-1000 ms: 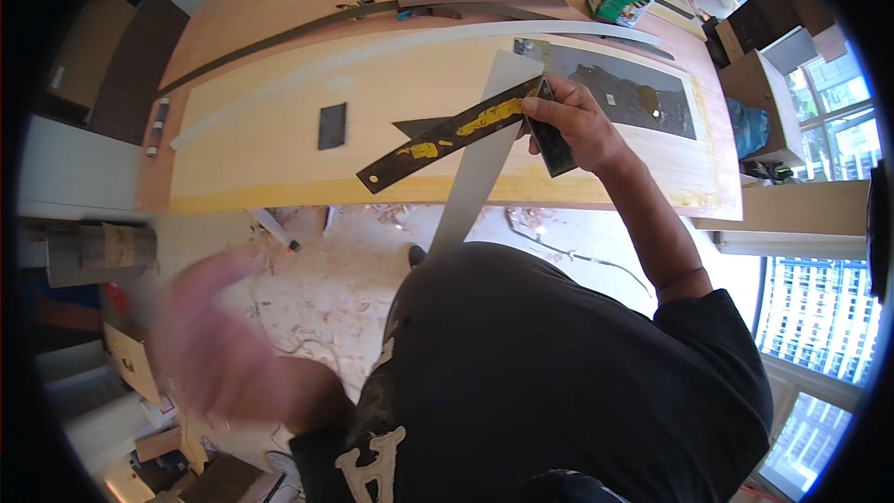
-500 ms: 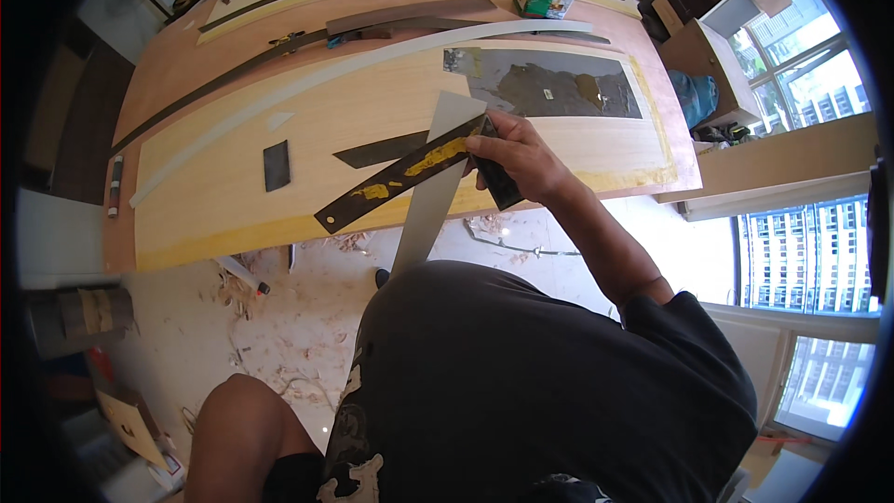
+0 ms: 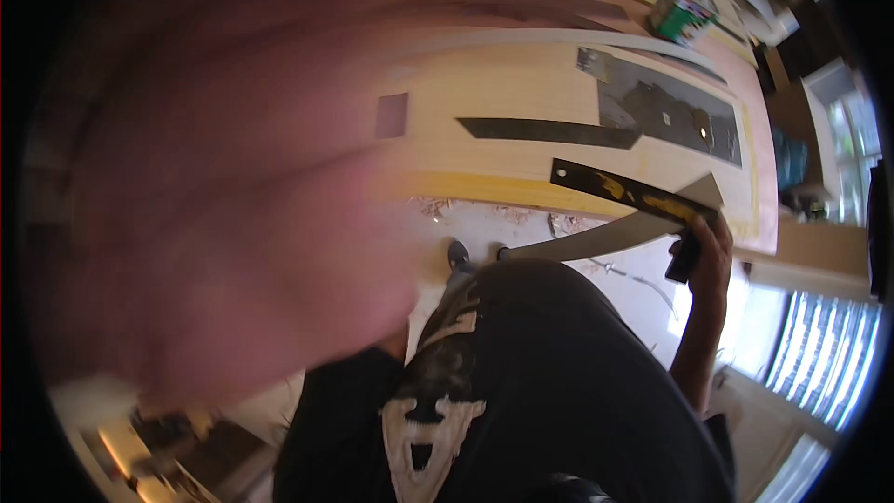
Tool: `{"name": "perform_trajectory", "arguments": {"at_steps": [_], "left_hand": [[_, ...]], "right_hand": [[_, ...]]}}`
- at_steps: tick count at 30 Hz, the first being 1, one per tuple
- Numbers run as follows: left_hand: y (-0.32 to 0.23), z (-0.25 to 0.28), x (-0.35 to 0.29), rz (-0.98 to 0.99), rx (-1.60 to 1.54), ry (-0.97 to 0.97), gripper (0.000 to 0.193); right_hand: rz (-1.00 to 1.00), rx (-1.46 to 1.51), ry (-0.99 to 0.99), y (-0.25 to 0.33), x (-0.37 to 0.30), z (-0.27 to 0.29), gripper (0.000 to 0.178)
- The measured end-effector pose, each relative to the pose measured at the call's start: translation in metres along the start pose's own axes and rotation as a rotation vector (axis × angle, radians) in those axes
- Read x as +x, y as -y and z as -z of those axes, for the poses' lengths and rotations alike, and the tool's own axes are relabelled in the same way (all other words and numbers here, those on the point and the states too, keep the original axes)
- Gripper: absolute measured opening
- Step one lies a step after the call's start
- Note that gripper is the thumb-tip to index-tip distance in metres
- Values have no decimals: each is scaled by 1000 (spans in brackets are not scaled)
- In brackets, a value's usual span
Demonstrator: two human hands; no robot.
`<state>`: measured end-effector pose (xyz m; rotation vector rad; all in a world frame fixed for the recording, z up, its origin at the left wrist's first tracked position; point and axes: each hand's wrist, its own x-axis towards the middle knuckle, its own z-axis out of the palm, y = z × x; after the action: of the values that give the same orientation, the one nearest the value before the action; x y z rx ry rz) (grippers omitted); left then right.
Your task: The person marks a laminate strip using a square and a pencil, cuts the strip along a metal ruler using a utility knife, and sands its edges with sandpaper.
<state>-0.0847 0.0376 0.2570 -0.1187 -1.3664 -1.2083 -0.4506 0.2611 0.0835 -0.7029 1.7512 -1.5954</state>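
Note:
My left hand [image 3: 251,186] fills the left side of the head view, very close and smeared by motion; its fingers cannot be made out. At the right, beyond the front edge of the board, my right hand [image 3: 712,256] grips a try square [image 3: 633,194], its dark blade smeared with yellow and its short dark stock pointing down. A long pale strip [image 3: 596,240] crosses under the blade and is pinched in the same hand. On the pale board [image 3: 503,163] lie a dark strip with slanted ends [image 3: 549,133], a small dark rectangle [image 3: 392,115] and a grey sheet with a dark patch [image 3: 722,135].
A green and white can [image 3: 684,17] stands at the far right of the table. A long pale strip [image 3: 549,35] curves across behind the board. Wood shavings [image 3: 433,208] and a cable [image 3: 638,282] lie on the floor. A window [image 3: 824,345] is at the right.
My left hand has come up close in front of the view. My right hand, with the try square and pale strip, has moved right and off the board. The view has turned left.

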Motion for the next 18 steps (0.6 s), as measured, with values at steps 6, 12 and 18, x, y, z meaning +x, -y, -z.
{"name": "perform_trajectory", "arguments": {"at_steps": [6,12,18], "left_hand": [[87,-39,-5,437,-1220,-167,44],[94,-85,34,303,-1618,-69,47],[66,-200,-16,1245,-1642,595,26]], "right_hand": [[8,53,-85,-9,-47,-4,33],[14,77,-166,-15,-62,-5,32],[-172,105,-179,-1,-69,-1,32]]}}
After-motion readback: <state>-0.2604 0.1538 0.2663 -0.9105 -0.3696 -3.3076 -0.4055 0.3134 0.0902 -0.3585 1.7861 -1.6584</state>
